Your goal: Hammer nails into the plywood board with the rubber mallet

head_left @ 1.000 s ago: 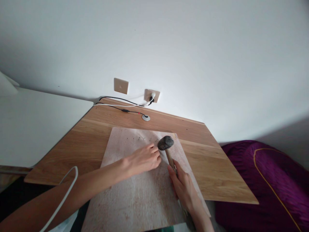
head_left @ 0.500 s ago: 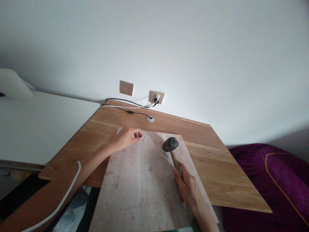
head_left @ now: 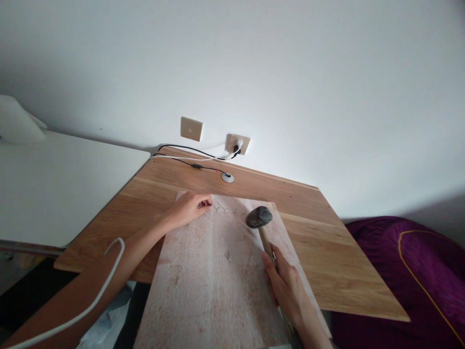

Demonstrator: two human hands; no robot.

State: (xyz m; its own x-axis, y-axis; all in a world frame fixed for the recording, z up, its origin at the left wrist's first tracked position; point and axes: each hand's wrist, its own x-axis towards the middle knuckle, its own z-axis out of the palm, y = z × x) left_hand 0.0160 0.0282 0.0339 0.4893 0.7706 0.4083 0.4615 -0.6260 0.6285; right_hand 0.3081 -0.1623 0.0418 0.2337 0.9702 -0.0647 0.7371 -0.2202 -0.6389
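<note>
My right hand (head_left: 288, 286) is wrapped round the wooden handle of a mallet (head_left: 259, 217), whose dark, worn head is raised over the right part of a pale wooden board (head_left: 196, 281). Near the board's far edge, my left hand (head_left: 191, 208) is closed, its thumb and fingertips pinched together; what they hold, if anything, is too small to make out. Just right of those fingertips, several thin nails (head_left: 225, 210) stand in a rough row along the far edge. Another nail (head_left: 229, 258) is by itself near the board's middle.
The board lies on a brown wooden desk (head_left: 345, 271). Black and white cables (head_left: 196, 158) run along the back to a wall socket (head_left: 237, 144). A white table (head_left: 72, 184) adjoins on the left. At the right is a purple cushion-like seat (head_left: 395, 271). A white cord (head_left: 90, 308) crosses my left forearm.
The view has shifted slightly. Both hands and the mallet keep nearly the same places over the board, and the grips look unchanged.
</note>
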